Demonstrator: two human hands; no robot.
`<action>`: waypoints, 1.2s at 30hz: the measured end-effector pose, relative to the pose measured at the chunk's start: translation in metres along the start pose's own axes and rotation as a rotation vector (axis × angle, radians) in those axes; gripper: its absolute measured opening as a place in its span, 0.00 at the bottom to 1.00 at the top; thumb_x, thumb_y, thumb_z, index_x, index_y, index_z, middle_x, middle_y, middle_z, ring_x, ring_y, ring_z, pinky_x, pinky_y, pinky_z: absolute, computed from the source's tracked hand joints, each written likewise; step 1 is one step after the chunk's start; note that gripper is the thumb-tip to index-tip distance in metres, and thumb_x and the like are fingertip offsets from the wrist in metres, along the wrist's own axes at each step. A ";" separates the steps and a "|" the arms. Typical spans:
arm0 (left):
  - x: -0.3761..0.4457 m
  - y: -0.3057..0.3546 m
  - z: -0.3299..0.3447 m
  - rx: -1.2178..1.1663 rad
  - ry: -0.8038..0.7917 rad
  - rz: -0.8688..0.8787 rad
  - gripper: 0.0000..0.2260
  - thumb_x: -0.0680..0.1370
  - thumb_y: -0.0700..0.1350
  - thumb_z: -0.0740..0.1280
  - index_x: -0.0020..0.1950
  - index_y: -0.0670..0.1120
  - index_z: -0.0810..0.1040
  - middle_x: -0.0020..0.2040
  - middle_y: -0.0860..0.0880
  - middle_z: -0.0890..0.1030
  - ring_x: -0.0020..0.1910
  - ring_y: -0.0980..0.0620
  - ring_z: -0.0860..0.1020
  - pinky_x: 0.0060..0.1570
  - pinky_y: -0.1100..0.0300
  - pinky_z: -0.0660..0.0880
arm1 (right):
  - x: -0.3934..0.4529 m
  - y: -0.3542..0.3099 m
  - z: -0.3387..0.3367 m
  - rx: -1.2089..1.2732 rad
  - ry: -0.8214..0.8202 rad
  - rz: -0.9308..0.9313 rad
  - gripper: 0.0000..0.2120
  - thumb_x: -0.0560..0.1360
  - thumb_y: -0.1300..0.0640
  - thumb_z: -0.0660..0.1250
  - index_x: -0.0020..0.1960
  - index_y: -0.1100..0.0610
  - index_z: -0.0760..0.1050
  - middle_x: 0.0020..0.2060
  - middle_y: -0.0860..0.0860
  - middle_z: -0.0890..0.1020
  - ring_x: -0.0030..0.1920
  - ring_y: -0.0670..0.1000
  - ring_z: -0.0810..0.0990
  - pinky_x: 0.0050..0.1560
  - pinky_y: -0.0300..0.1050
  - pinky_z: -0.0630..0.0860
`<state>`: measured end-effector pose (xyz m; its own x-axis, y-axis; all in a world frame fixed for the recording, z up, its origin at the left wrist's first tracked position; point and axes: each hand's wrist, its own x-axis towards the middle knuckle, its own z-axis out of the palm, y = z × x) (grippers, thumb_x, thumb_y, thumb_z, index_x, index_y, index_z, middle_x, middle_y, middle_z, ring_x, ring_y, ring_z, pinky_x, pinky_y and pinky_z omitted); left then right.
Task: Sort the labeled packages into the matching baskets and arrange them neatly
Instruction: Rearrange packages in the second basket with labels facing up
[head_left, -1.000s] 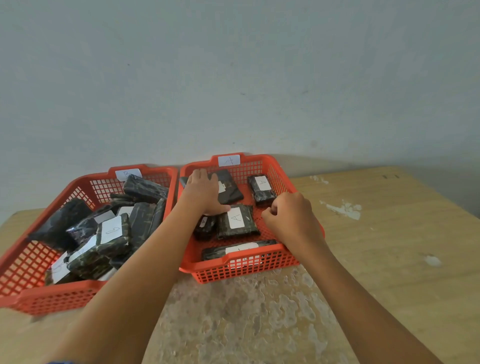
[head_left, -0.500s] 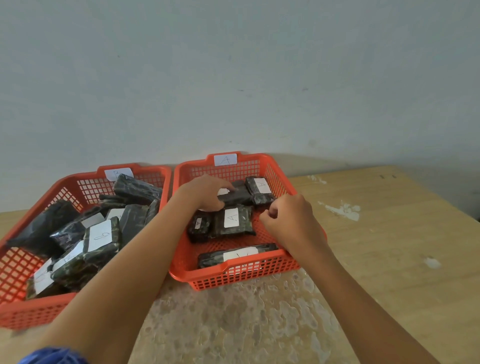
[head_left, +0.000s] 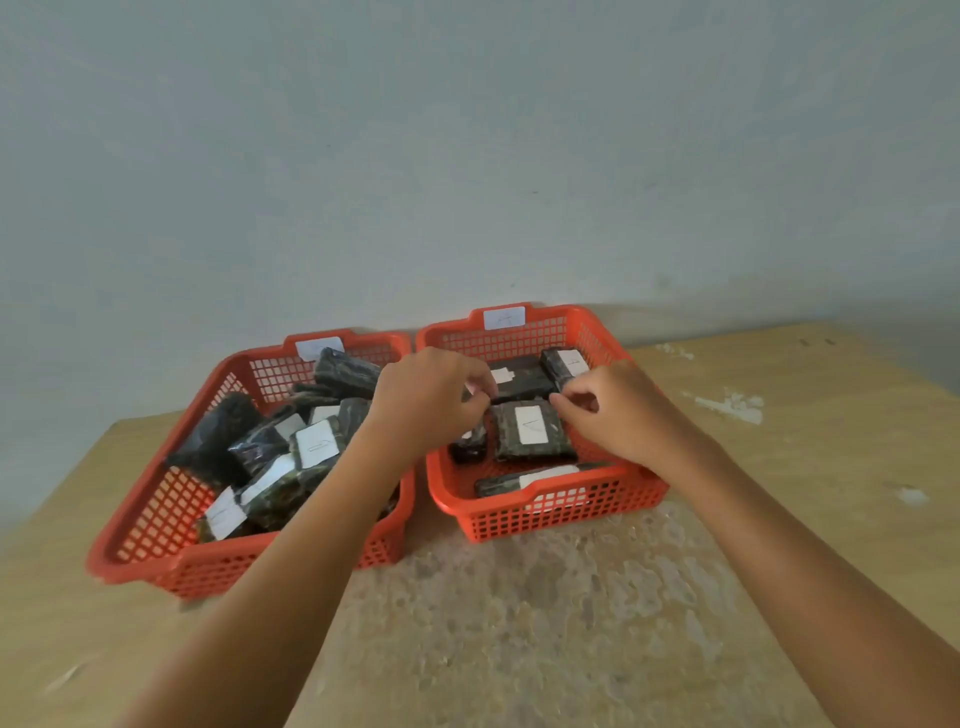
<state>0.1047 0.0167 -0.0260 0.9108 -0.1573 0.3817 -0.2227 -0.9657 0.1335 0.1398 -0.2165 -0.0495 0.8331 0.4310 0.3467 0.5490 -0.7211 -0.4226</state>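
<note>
Two orange mesh baskets stand side by side against the wall. The right basket (head_left: 545, 514) holds several dark wrapped packages with white labels. Both hands reach into it. My left hand (head_left: 426, 395) pinches the far left corner of the middle labelled package (head_left: 530, 431), and my right hand (head_left: 618, 410) has curled fingers at its far right corner. Two more packages (head_left: 524, 382) lie behind it, and another package (head_left: 524, 478) leans on the front wall. The left basket (head_left: 156, 540) is piled with several labelled packages (head_left: 311, 447).
The baskets sit on a worn wooden table (head_left: 545, 623) with patchy, peeling varnish. A plain grey wall (head_left: 467, 156) rises right behind them. Bare tabletop stretches to the right of the baskets and in front of them.
My left hand left the back package and came forward to the middle one. My right hand moved in to that package's other corner. The view shifted right, so the baskets appear further right.
</note>
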 end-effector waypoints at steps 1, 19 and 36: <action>-0.011 0.001 -0.006 0.066 0.029 -0.001 0.08 0.76 0.51 0.67 0.47 0.61 0.84 0.34 0.65 0.74 0.36 0.59 0.77 0.30 0.64 0.63 | 0.004 -0.013 0.003 -0.030 -0.005 -0.025 0.21 0.80 0.50 0.66 0.30 0.54 0.74 0.22 0.48 0.74 0.22 0.44 0.69 0.26 0.41 0.64; -0.173 -0.187 -0.046 -0.284 0.190 -0.456 0.14 0.77 0.38 0.70 0.58 0.53 0.84 0.53 0.56 0.85 0.48 0.60 0.80 0.51 0.60 0.78 | 0.053 -0.185 0.144 0.207 -0.160 -0.087 0.18 0.82 0.42 0.54 0.62 0.46 0.77 0.40 0.39 0.78 0.30 0.41 0.78 0.30 0.41 0.72; -0.147 -0.174 -0.038 -0.127 -0.004 -0.577 0.17 0.83 0.40 0.56 0.64 0.59 0.75 0.53 0.58 0.85 0.58 0.50 0.78 0.64 0.46 0.70 | 0.052 -0.183 0.148 0.141 -0.131 -0.213 0.27 0.79 0.38 0.64 0.74 0.45 0.68 0.72 0.44 0.73 0.70 0.48 0.72 0.59 0.41 0.69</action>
<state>-0.0034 0.2154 -0.0707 0.8981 0.3856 0.2114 0.2701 -0.8630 0.4269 0.0932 0.0181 -0.0781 0.6945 0.6377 0.3334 0.7092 -0.5283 -0.4669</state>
